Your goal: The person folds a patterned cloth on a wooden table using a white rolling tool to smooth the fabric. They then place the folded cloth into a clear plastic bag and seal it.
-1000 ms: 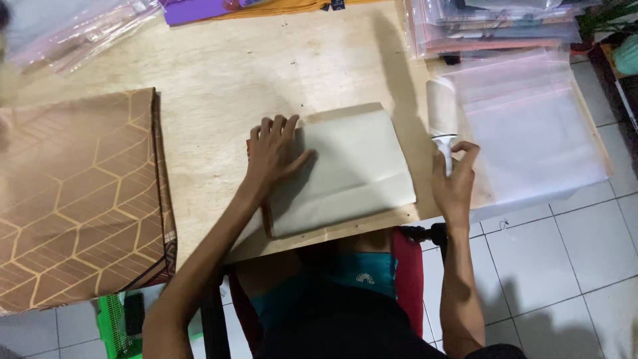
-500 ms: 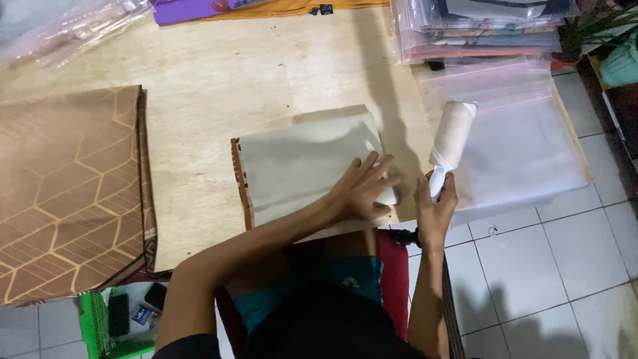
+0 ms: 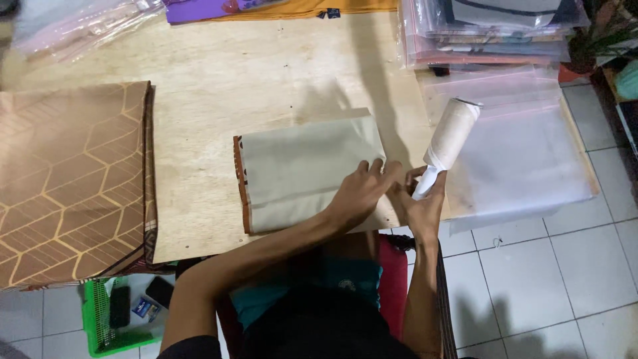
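Tabletop: pale plywood, filling most of the view; it carries everything below; white floor tiles show past its right edge.
Patterned cloth: large brown stack with a gold hexagon print at the left edge, well apart from both hands.
Clear bags: a flat transparent pile on the right, just beyond the roller; more packed bags are stacked behind it at the far right.
Folded cloth: beige, lying flat at mid-table, a brown printed border along its left side; compared with a second ago it sits further left and squarer to the person.
Lint roller: white, tilted up off the table; a second ago it lay low beside the cloth; now it is raised, so the rolling pass looks paused or not begun.
Left hand: has slid from the middle of the cloth to its right edge; fingers spread and pressed flat, gripping nothing.
Right hand: closed round the roller's handle, touching the left hand's fingertips.
Green basket: on the floor below the table, small dark items inside.
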